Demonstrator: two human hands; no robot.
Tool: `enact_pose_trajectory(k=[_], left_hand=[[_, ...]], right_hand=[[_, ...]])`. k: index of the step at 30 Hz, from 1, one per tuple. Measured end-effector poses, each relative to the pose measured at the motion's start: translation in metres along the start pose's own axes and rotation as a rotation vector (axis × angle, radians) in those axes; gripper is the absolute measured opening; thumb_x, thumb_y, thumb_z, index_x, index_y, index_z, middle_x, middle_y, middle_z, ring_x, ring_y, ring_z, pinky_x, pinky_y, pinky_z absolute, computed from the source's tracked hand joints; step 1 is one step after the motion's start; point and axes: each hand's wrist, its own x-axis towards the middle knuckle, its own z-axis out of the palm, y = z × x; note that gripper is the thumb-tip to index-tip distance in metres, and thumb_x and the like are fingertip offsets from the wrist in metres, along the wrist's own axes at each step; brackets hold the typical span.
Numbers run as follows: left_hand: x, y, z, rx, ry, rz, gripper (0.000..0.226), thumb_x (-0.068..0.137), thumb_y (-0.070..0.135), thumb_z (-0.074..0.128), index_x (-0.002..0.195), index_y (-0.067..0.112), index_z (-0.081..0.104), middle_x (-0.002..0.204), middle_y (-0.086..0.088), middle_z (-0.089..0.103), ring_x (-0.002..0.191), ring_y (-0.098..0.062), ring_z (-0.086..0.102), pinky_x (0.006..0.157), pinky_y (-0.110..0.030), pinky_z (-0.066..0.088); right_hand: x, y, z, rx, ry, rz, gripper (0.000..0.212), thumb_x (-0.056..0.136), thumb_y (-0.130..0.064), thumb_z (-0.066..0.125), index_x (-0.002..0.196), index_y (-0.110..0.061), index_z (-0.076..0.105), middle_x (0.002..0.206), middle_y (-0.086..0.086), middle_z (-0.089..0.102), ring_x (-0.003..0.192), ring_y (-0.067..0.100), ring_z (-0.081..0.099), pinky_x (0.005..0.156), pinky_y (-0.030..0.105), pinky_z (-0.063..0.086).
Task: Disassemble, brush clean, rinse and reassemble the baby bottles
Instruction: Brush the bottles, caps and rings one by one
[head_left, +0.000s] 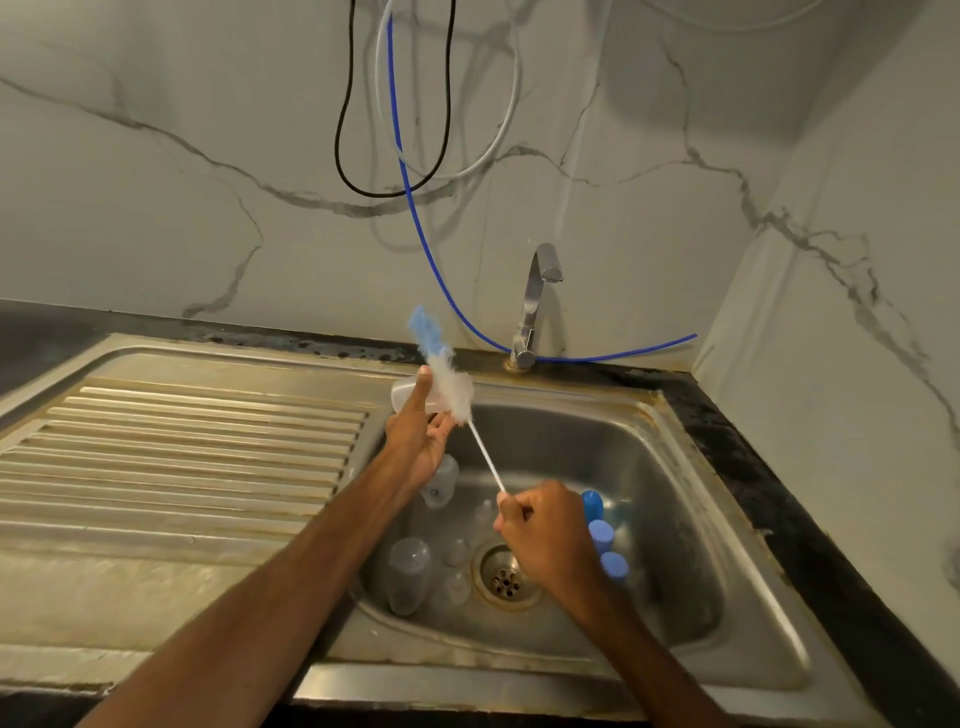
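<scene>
through the head camera i look down on a steel sink basin (675, 519) set in a dark counter (753, 467). the left hand (415, 447) is raised over the far left corner of the basin and holds a small clear bottle (402, 397) on its side, one finger laid straight across the bottle's front and the other fingers curled beneath it. the right hand (545, 535) sits lower, over the middle of the basin, fist closed round the thin white handle of a bottle brush (485, 460). the handle slants up and to the left from that fist to the brush's white bristles (457, 389), which touch the right end of the held bottle; a blue sponge tip (423, 330) sticks out above the bottle. the brush head is blurred, and i cannot tell whether any bristles are inside the bottle. on the basin floor lie two more clear bottles (410, 571), one just below the left wrist and one nearer me on the left, with a few small clear teats (457, 552) between them and the drain (506, 577). three blue caps (601, 535) sit in a row just right of the right hand. a ribbed draining board (182, 441) stretches away to the left. behind the basin stands a chrome tap (535, 301), and a blue tube (440, 270) and a black cable (374, 195) hang down the marble-patterned wall (156, 182).
</scene>
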Motion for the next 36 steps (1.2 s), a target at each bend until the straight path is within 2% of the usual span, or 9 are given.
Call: enact_pose_trajectory(k=[3, 9, 13, 14, 17, 23, 30, 34, 36], left_hand=[[0.0, -0.004, -0.002, -0.015, -0.015, -0.037, 0.061, 0.088, 0.029, 0.078, 0.135, -0.001, 0.054, 0.128, -0.025, 0.066, 0.112, -0.036, 0.07, 0.08, -0.044, 0.064], [-0.001, -0.004, 0.007, -0.098, -0.036, -0.046, 0.057, 0.093, 0.031, 0.073, 0.135, -0.002, 0.053, 0.127, -0.026, 0.066, 0.112, -0.037, 0.07, 0.071, -0.041, 0.064], [0.011, 0.007, -0.003, -0.109, 0.046, -0.047, 0.066, 0.094, 0.044, 0.069, 0.142, 0.003, 0.049, 0.13, -0.024, 0.065, 0.119, -0.033, 0.068, 0.103, -0.039, 0.055], [0.012, 0.006, -0.003, -0.134, 0.036, -0.055, 0.068, 0.093, 0.044, 0.069, 0.143, 0.003, 0.047, 0.131, -0.025, 0.065, 0.117, -0.034, 0.069, 0.099, -0.04, 0.057], [0.004, -0.007, 0.002, -0.209, -0.045, -0.102, 0.068, 0.095, 0.038, 0.069, 0.142, -0.004, 0.044, 0.131, -0.032, 0.062, 0.108, -0.041, 0.071, 0.071, -0.041, 0.064], [0.005, -0.003, 0.003, -0.172, 0.002, -0.072, 0.066, 0.094, 0.039, 0.071, 0.14, -0.004, 0.049, 0.125, -0.028, 0.066, 0.094, -0.033, 0.076, 0.064, -0.034, 0.063], [-0.009, -0.004, 0.014, -0.064, -0.102, -0.086, 0.063, 0.093, 0.038, 0.071, 0.137, -0.002, 0.051, 0.122, -0.028, 0.068, 0.104, -0.032, 0.074, 0.069, -0.032, 0.063], [-0.003, 0.005, 0.008, 0.031, -0.004, -0.028, 0.06, 0.094, 0.038, 0.071, 0.136, 0.002, 0.049, 0.125, -0.028, 0.066, 0.096, -0.032, 0.076, 0.064, -0.033, 0.063], [-0.002, 0.005, 0.006, 0.046, 0.028, 0.005, 0.058, 0.095, 0.038, 0.069, 0.136, 0.002, 0.05, 0.124, -0.026, 0.067, 0.101, -0.032, 0.075, 0.065, -0.036, 0.063]], right_hand=[[0.0, 0.006, 0.007, -0.027, 0.043, -0.013, 0.049, 0.096, -0.033, 0.06, 0.057, -0.004, 0.061, 0.058, 0.006, 0.067, 0.054, 0.02, 0.065, 0.058, 0.043, 0.055], [0.018, -0.011, 0.002, -0.041, 0.094, -0.03, 0.048, 0.099, -0.033, 0.057, 0.057, -0.009, 0.059, 0.056, 0.001, 0.065, 0.054, 0.015, 0.065, 0.055, 0.039, 0.055], [-0.007, 0.004, 0.013, -0.045, 0.069, -0.029, 0.048, 0.098, -0.034, 0.054, 0.059, -0.007, 0.062, 0.057, 0.002, 0.065, 0.056, 0.018, 0.063, 0.059, 0.041, 0.052], [-0.008, 0.001, 0.012, -0.044, 0.084, -0.051, 0.047, 0.099, -0.033, 0.053, 0.06, -0.009, 0.063, 0.058, 0.001, 0.065, 0.058, 0.017, 0.063, 0.061, 0.041, 0.052], [0.005, -0.016, 0.011, -0.016, 0.142, -0.088, 0.045, 0.102, -0.029, 0.051, 0.061, -0.013, 0.063, 0.06, 0.0, 0.066, 0.059, 0.014, 0.063, 0.062, 0.04, 0.053], [0.003, -0.011, 0.013, 0.079, 0.086, -0.068, 0.053, 0.096, -0.04, 0.042, 0.062, -0.007, 0.066, 0.06, 0.003, 0.067, 0.059, 0.016, 0.065, 0.065, 0.044, 0.054], [0.016, -0.015, 0.009, 0.096, 0.091, -0.059, 0.056, 0.093, -0.043, 0.038, 0.063, -0.004, 0.066, 0.058, 0.008, 0.065, 0.058, 0.023, 0.065, 0.063, 0.044, 0.055], [-0.005, -0.01, 0.011, 0.117, 0.035, -0.043, 0.057, 0.091, -0.042, 0.041, 0.062, 0.001, 0.064, 0.058, 0.011, 0.065, 0.058, 0.026, 0.064, 0.062, 0.045, 0.053], [-0.019, -0.012, 0.01, 0.127, 0.005, -0.051, 0.058, 0.092, -0.043, 0.041, 0.063, 0.002, 0.064, 0.057, 0.01, 0.065, 0.058, 0.024, 0.063, 0.062, 0.044, 0.052]])
